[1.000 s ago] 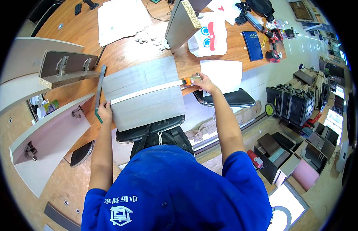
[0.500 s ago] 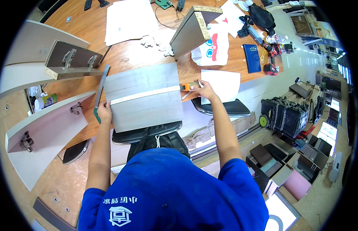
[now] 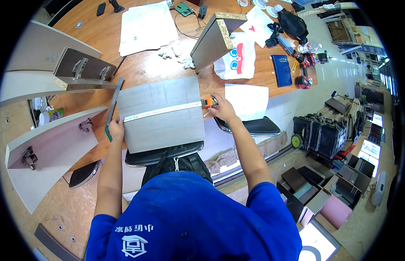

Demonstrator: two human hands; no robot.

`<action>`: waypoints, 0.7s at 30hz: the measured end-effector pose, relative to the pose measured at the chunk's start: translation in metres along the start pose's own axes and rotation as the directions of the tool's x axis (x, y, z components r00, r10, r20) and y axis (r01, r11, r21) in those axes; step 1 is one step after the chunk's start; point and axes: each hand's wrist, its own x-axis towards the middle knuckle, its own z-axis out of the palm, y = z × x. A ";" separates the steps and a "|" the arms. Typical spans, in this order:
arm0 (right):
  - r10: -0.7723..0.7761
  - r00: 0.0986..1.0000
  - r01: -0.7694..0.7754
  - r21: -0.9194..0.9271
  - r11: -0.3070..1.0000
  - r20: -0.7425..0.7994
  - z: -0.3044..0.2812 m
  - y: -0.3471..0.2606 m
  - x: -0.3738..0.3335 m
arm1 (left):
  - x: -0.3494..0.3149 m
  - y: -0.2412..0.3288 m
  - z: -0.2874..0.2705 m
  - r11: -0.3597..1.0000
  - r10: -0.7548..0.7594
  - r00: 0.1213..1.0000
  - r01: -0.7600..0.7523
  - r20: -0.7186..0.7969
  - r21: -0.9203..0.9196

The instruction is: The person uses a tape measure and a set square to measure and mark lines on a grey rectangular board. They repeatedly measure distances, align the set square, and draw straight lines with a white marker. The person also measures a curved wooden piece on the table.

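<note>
A grey rectangular board [image 3: 167, 132] lies flat at the table's near edge, partly over a black chair seat. Across it, from left edge to right, runs the pulled-out white blade of a tape measure [image 3: 207, 102]. My left hand [image 3: 116, 129] pinches the blade's end at the board's left edge. Its orange and black case sits just past the right edge, with my right hand [image 3: 225, 109] closed on it. Left of the board lies a try square [image 3: 114, 102] with a green handle. A small light stick [image 3: 206, 114] is beside my right hand.
An upright chipboard piece [image 3: 211, 45] stands behind the board. White cabinet panels with hinges [image 3: 50, 150] are at left. Papers [image 3: 146, 28], a plastic bag [image 3: 235, 63], a blue notebook [image 3: 281, 70] and a red cordless drill [image 3: 304, 80] lie on the table. A black chair [image 3: 250, 127] is at right.
The fingers of my right hand have drawn in closer around the tape measure's case. My left hand keeps its hold on the blade's end. The whole view has shifted slightly.
</note>
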 end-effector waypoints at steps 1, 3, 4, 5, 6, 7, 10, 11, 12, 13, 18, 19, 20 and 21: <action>0.019 1.000 -0.019 -0.010 1.000 -0.005 0.002 -0.002 0.002 | 0.006 -0.006 -0.002 1.000 -0.029 0.999 0.029 0.037 0.005; 0.032 0.999 -0.031 -0.039 0.999 0.007 0.004 -0.002 0.003 | 0.013 -0.014 -0.001 0.998 -0.058 0.995 0.060 0.081 -0.028; 0.043 0.999 -0.042 -0.056 0.998 0.012 0.005 -0.001 0.003 | 0.013 -0.015 0.000 0.996 -0.057 0.994 0.063 0.090 -0.066; 0.043 0.999 -0.042 -0.060 0.997 0.010 0.005 0.000 0.003 | 0.013 -0.017 0.001 0.992 -0.056 0.994 0.066 0.098 -0.103; 0.041 0.999 -0.041 -0.062 0.997 0.009 0.005 -0.001 0.003 | 0.013 -0.022 0.001 0.990 -0.037 0.995 0.050 0.097 -0.129; 0.040 0.999 -0.040 -0.062 0.997 0.008 0.005 -0.002 0.002 | 0.014 -0.028 0.000 0.988 -0.017 0.995 0.032 0.096 -0.154; 0.103 0.994 -0.101 -0.075 0.992 0.025 0.005 -0.005 0.000 | 0.012 -0.038 0.000 0.981 0.090 0.988 -0.065 0.129 -0.182; 0.083 0.997 -0.081 -0.081 0.993 0.012 0.003 -0.004 -0.002 | 0.012 -0.039 -0.001 0.977 0.136 0.980 -0.109 0.146 -0.184; 0.048 0.999 -0.048 -0.078 0.996 -0.006 0.003 -0.001 -0.001 | 0.016 -0.048 0.001 0.972 0.162 0.977 -0.134 0.137 -0.195; 0.007 1.000 -0.009 -0.069 0.998 -0.026 0.005 -0.002 0.001 | 0.022 -0.057 0.002 0.967 0.187 0.975 -0.160 0.121 -0.199; -0.005 1.000 0.006 -0.100 0.995 0.008 -0.009 -0.013 -0.001 | 0.026 -0.058 0.001 0.919 0.121 0.983 -0.058 0.139 -0.389; 0.006 0.999 -0.001 -0.131 0.991 0.036 -0.013 -0.016 -0.008 | 0.018 -0.052 -0.001 0.892 0.106 0.982 -0.026 0.154 -0.451; -0.010 1.000 0.014 -0.138 0.990 0.029 -0.016 -0.022 -0.011 | 0.011 -0.048 -0.007 0.859 0.092 0.982 0.007 0.167 -0.512; -0.007 1.000 0.010 -0.136 0.991 0.021 -0.022 -0.026 -0.019 | 0.003 -0.041 -0.015 0.840 0.092 0.970 0.045 0.224 -0.541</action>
